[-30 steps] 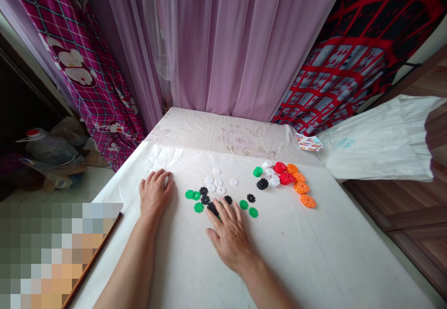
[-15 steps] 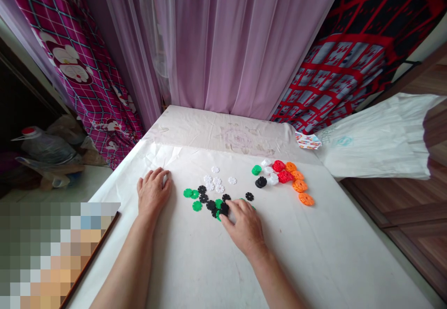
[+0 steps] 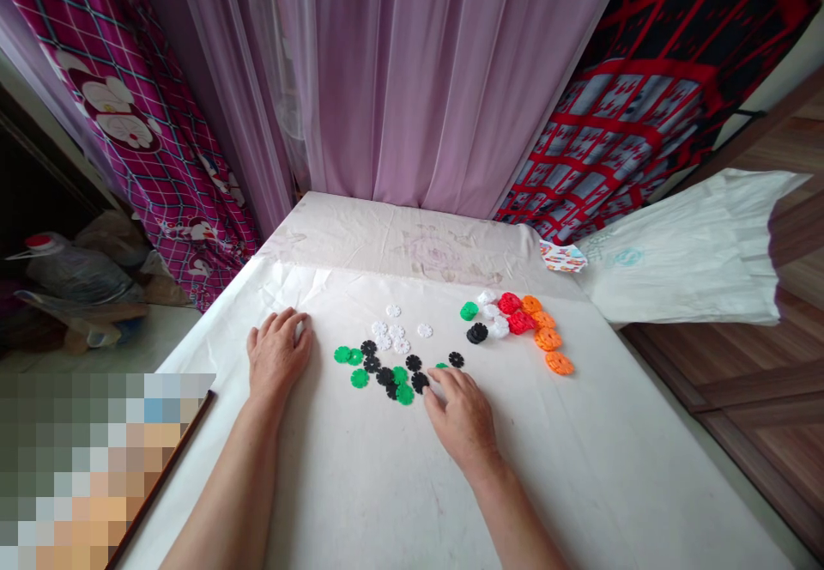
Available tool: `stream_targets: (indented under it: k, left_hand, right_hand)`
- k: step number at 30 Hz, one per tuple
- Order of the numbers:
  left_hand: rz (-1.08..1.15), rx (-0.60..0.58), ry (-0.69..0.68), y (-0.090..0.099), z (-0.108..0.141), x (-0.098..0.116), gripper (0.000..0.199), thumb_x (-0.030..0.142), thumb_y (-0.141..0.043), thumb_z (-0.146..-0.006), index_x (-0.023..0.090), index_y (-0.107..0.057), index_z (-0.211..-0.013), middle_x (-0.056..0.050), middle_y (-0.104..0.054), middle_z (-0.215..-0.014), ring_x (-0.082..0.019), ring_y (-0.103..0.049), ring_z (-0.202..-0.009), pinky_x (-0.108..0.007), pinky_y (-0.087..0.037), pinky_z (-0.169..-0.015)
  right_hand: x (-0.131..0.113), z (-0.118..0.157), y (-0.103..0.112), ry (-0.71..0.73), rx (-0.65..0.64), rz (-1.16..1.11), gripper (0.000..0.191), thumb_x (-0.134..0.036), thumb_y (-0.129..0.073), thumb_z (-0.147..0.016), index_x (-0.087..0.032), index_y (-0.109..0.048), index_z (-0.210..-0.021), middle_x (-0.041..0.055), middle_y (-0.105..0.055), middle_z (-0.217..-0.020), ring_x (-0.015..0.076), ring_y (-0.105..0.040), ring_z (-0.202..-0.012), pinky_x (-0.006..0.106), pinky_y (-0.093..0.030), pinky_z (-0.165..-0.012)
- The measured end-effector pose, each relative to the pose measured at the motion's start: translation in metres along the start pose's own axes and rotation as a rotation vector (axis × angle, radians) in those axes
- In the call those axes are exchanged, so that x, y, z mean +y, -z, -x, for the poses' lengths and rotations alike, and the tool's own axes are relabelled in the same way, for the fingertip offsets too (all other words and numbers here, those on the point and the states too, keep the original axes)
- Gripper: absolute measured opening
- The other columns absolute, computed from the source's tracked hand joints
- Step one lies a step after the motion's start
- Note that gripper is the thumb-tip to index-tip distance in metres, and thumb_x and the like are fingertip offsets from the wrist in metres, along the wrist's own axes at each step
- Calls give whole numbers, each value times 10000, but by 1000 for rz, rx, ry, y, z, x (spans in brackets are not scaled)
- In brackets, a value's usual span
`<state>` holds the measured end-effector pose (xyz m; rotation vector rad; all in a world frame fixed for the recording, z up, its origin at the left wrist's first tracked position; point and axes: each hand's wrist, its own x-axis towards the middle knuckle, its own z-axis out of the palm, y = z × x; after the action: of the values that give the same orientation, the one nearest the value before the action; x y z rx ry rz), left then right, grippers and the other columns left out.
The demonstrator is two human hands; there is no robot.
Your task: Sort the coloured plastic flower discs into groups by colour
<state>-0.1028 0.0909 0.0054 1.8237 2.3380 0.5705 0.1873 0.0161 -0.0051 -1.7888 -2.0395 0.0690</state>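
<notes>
My left hand (image 3: 278,354) rests on the white-covered table, fingers slightly apart, left of the loose discs. My right hand (image 3: 462,415) is spread low over the table, its fingertips beside a black disc (image 3: 419,383); a green disc (image 3: 441,366) is partly hidden behind its fingers. Between the hands lie several black discs (image 3: 372,365), green discs (image 3: 359,378) and white discs (image 3: 396,332). A lone black disc (image 3: 456,360) sits just beyond my right hand. Further right are stacked discs in green (image 3: 469,311), black (image 3: 477,333), white (image 3: 498,327), red (image 3: 521,322) and orange (image 3: 548,339).
The table (image 3: 360,484) is covered with a white cloth. A patterned paper piece (image 3: 563,256) and a whitish bag (image 3: 682,248) are at its right back edge. Purple curtains (image 3: 399,81) hang behind. A plastic bottle (image 3: 77,274) stands on the floor at left.
My right hand has moved right, away from the black and green discs it partly covered; a black disc near its fingertips has shifted right. The view has shifted slightly.
</notes>
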Motion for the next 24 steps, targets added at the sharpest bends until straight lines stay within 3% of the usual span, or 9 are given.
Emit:
stream_targets:
  k: [3, 8, 15, 19, 24]
  left_hand:
    - [-4, -6, 3, 0, 0, 0, 413, 391, -391, -929, 234, -630, -1227, -69, -537, -1424, -298, -390, -1367, -557, -234, -1139]
    - [3, -1, -5, -1, 0, 0, 410, 388, -393, -928, 236, -634, -1222, -71, -541, -1419, -295, -388, -1366, -562, -236, -1136]
    - [0, 8, -4, -3, -1, -3, 419, 403, -383, -929, 238, -633, -1223, -71, -545, -1415, -292, -388, -1366, -558, -224, -1142]
    - [-12, 15, -18, -5, -2, -5, 417, 400, -386, -926, 244, -632, -1223, -68, -546, -1414, -293, -392, -1362, -552, -228, -1139]
    - [-20, 29, -33, -8, -3, -9, 407, 396, -397, -920, 254, -636, -1217, -71, -549, -1411, -296, -405, -1351, -552, -240, -1129]
  right_hand:
    - [-6, -5, 2, -38, -53, 51, 215, -298, -606, -851, -226, -675, -1042, 62, -683, -1019, 214, -616, -944, 301, -447, -813]
    - [-11, -13, 3, -80, -115, 71, 155, -279, -647, -822, -243, -688, -967, 45, -676, -942, 197, -624, -886, 279, -445, -750]
    - [-2, -4, -1, -29, 15, -45, 213, -271, -594, -843, -238, -693, -1029, 45, -693, -993, 195, -632, -920, 291, -459, -816]
    - [22, -12, 11, -66, 139, -67, 249, -325, -560, -849, -231, -692, -1038, 49, -699, -973, 186, -632, -891, 284, -465, -791]
    - [72, -45, 35, -240, 228, 7, 296, -391, -553, -816, -235, -700, -1020, 50, -698, -953, 191, -610, -803, 299, -447, -702]
